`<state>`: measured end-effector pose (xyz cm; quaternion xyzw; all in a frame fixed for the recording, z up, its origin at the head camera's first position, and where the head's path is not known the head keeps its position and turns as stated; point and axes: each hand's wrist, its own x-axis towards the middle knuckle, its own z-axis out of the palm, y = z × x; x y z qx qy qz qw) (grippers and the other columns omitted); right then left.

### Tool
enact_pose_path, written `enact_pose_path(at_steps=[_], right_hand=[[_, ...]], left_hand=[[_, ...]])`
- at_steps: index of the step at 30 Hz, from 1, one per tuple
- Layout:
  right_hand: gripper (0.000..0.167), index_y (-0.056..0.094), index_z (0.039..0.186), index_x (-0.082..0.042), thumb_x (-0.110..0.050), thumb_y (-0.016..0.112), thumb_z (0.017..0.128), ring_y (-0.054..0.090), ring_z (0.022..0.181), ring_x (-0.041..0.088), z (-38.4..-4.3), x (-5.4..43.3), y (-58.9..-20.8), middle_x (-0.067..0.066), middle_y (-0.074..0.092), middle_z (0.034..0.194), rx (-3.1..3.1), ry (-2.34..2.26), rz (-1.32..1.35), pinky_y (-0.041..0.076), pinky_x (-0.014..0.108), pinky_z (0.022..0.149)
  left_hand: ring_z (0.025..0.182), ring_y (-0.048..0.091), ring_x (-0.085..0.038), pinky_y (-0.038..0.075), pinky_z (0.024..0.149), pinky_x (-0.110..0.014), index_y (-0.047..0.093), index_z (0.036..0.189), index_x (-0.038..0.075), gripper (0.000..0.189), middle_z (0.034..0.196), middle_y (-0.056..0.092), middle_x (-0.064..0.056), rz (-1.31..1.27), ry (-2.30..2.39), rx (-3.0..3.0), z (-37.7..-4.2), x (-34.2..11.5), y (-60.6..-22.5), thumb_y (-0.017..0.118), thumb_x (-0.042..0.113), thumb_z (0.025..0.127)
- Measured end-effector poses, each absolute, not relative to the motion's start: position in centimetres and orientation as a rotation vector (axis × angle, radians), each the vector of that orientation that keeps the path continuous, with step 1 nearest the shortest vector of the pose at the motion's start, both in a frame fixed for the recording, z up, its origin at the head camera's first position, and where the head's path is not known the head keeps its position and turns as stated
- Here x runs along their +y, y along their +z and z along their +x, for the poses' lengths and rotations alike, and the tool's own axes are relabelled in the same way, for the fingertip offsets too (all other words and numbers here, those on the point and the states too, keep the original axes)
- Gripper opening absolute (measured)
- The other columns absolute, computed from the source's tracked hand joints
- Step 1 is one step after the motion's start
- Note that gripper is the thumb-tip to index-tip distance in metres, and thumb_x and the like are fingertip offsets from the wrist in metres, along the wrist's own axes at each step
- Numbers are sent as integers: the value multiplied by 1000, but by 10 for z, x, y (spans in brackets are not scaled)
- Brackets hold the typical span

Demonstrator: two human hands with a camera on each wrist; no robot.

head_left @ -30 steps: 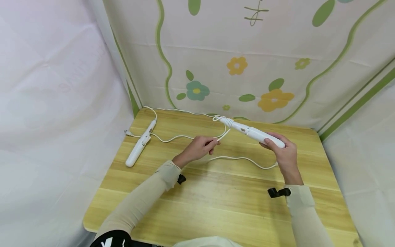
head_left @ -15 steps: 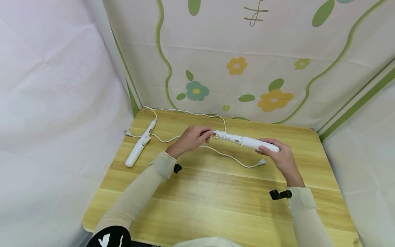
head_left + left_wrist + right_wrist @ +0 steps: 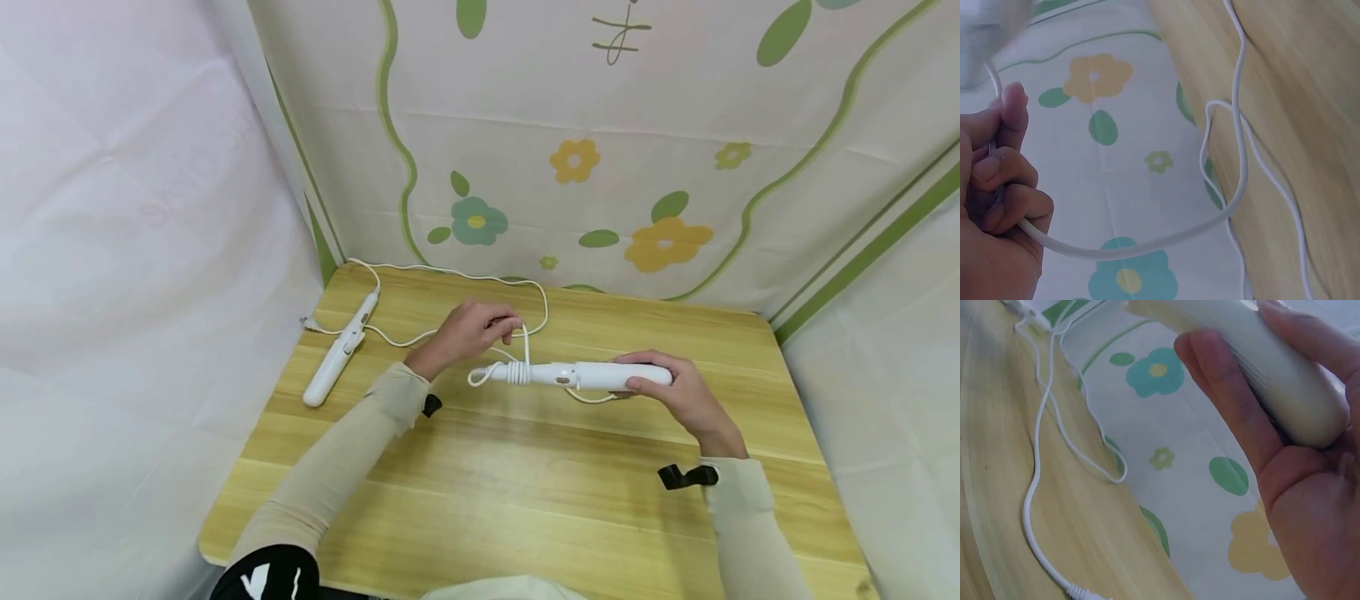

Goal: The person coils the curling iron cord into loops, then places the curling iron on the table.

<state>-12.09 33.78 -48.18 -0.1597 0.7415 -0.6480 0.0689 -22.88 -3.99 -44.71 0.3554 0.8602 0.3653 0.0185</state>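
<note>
In the head view, a white hair straightener [image 3: 603, 375] lies level in the air above the table, its narrow end to the left. My right hand [image 3: 678, 387] grips its thick end, thumb on the near side. Several turns of white cord [image 3: 517, 372] are wound round the narrow end. My left hand [image 3: 467, 333], just behind that end, pinches the cord, and a short stretch runs from its fingertips to the coils. In the left wrist view the cord [image 3: 1135, 249] passes through the curled fingers and hangs in a loop.
A second white hair straightener [image 3: 330, 367] lies on the left of the wooden table [image 3: 555, 517]. Its cord [image 3: 480, 277] runs along the back edge and loops round; a plug [image 3: 309, 323] lies at the left edge. Patterned cloth [image 3: 517, 100] stands behind the table.
The held straightener has come down and left, from tilted to level. My left hand has carried the cord round its narrow end, under and then to the far side. The loose cord end has shifted.
</note>
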Motion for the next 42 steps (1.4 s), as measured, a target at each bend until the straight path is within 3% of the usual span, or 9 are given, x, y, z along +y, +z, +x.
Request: enact_pose_path(at_steps=[4,11,14,23,29,32,35,39,42], right_hand=[[29,69,132,12,14,60,105,74,111,18,-119,340,-479,3,77,134,2097,-2079,-566,65,34,90],[32,67,134,14,16,51,107,73,115,22,-122,341,-478,12,77,134,1866,-2344,-666,66,36,89],[31,65,135,17,16,51,107,75,116,24,-125,339,-478,13,75,134,1868,-2419,-629,65,37,91],[31,62,135,21,18,56,104,79,109,25,-128,331,-477,12,76,130,1973,-2477,-465,64,39,90],[32,61,134,22,12,64,104,82,102,23,-129,328,-475,8,78,129,2158,-2373,-423,64,38,88],[34,60,134,23,10,67,103,80,106,21,-129,328,-476,8,77,130,2179,-2361,-409,64,38,89],[36,60,134,24,9,68,103,79,109,20,-131,328,-479,7,77,131,2191,-2362,-389,63,38,90],[37,60,134,24,10,69,102,79,109,20,-133,330,-482,6,77,130,2209,-2376,-364,63,37,89],[37,60,134,24,9,70,101,79,108,19,-136,331,-485,5,78,129,2242,-2376,-355,63,36,89]], left_hand=[[59,48,-6,40,62,-25,81,107,16,25,81,76,3,1116,1172,2582,-226,-38,-455,61,29,114],[78,67,-9,52,75,-21,82,106,7,11,93,81,-6,1146,1261,2476,-213,-30,-473,72,11,105],[79,70,-12,54,73,-22,80,109,4,13,92,80,-8,1088,1339,2370,-206,-26,-480,69,9,107],[64,53,-4,40,62,-22,83,111,18,26,77,70,11,1062,1260,2395,-196,-20,-484,61,29,114],[61,43,-5,37,60,-23,79,101,20,31,80,73,9,1026,1239,2410,-195,-19,-486,56,32,116],[69,53,1,36,60,-23,76,92,16,38,92,79,6,1018,1235,2407,-196,-19,-487,52,31,118],[67,53,-2,34,58,-23,75,93,13,38,96,81,-2,1002,1240,2404,-196,-20,-486,51,27,118],[55,38,-7,33,57,-22,77,105,14,31,83,76,-6,957,1232,2416,-195,-22,-483,51,26,118],[56,40,-5,35,58,-22,79,108,15,29,76,69,1,921,1237,2438,-196,-24,-481,54,28,117]])
